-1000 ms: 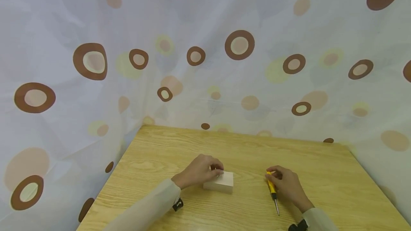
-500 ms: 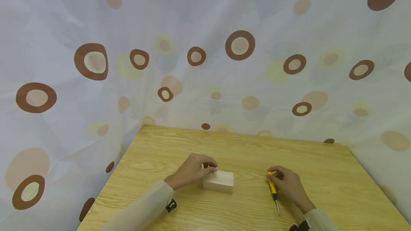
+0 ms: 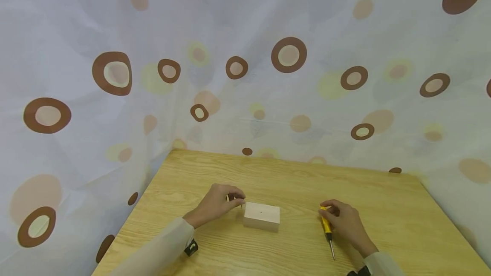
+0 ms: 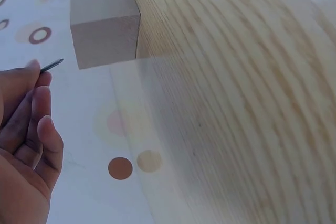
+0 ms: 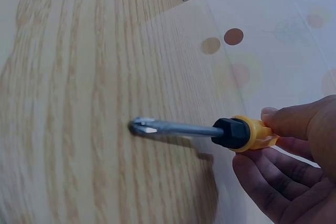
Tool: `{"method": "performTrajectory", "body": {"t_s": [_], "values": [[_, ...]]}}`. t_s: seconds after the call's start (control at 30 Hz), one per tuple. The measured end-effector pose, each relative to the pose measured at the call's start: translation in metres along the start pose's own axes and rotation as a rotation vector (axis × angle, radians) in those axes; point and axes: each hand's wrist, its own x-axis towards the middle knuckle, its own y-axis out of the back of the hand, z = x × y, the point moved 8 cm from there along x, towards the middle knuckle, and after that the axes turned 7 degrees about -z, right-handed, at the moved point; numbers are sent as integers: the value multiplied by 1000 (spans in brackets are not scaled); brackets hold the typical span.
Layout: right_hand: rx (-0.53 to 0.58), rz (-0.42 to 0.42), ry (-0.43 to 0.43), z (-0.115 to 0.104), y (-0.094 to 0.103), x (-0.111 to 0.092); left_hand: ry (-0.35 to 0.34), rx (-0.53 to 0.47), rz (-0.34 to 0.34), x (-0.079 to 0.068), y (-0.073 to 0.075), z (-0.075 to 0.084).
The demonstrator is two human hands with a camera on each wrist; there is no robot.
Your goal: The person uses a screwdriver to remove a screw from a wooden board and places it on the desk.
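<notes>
Between thumb and finger, my left hand (image 3: 219,202) pinches a small dark screw (image 4: 52,65), its pointed tip showing in the left wrist view. The hand is just left of a pale wooden block (image 3: 262,216), apart from it. A small dark hole shows in the top of the block, which lies flat on the table. Off to the right of the block, my right hand (image 3: 344,221) grips a screwdriver (image 3: 327,227) by its yellow handle. Its cross-shaped tip (image 5: 140,126) points toward the near side of the table, close to the wood.
The light wood-grain table (image 3: 291,250) stretches under both hands. A pale curtain (image 3: 264,20) with brown and beige spots hangs behind the table and along both sides.
My left hand has moved left off the top of the block, carrying the screw, and the hole has come into view. The block and the right hand with the screwdriver have stayed nearly still.
</notes>
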Motion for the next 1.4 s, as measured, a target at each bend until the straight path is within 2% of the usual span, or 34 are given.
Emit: {"method": "performTrajectory", "body": {"t_s": [0.23, 0.53, 0.8, 1.17, 1.4], "values": [[13, -4, -4, -2, 1, -5, 41, 4, -5, -11, 6, -11], [7, 8, 11, -4, 4, -4, 71, 27, 32, -31, 17, -29], [11, 3, 10, -2, 4, -6, 115, 50, 1, -44, 18, -42], [-5, 21, 9, -1, 5, -8, 187, 56, -11, -55, 18, -51], [3, 34, -2, 8, 5, -7, 239, 59, -24, -57, 16, -57]]}}
